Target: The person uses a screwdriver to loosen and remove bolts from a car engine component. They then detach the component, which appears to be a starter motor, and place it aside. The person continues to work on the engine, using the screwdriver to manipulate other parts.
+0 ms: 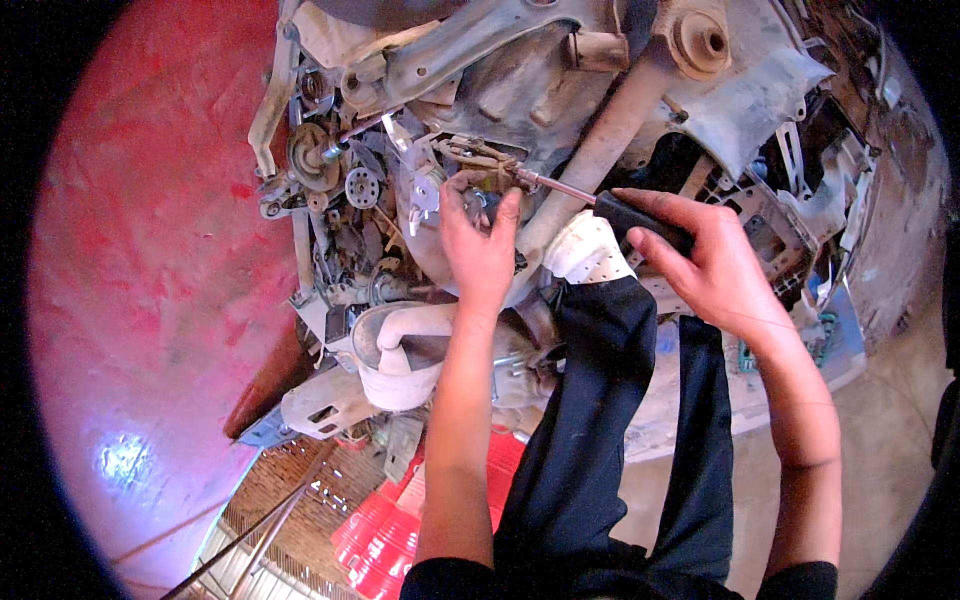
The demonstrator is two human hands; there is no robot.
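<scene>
Right hand [712, 262] has its grip round the screwdriver's [612, 208] black handle; tip's at the brown part [478, 153]. Left hand [480, 250] is just beside, can't tell its grip. Hold shaft in line, press steadily, guard left thumb against slips.

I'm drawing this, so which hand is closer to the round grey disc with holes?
Left. The left hand is right of the disc, apart from it; the right hand is farther right, gripping the black-handled tool.

Left grip [480, 245] cupped, right grip [712, 248] curled
</scene>
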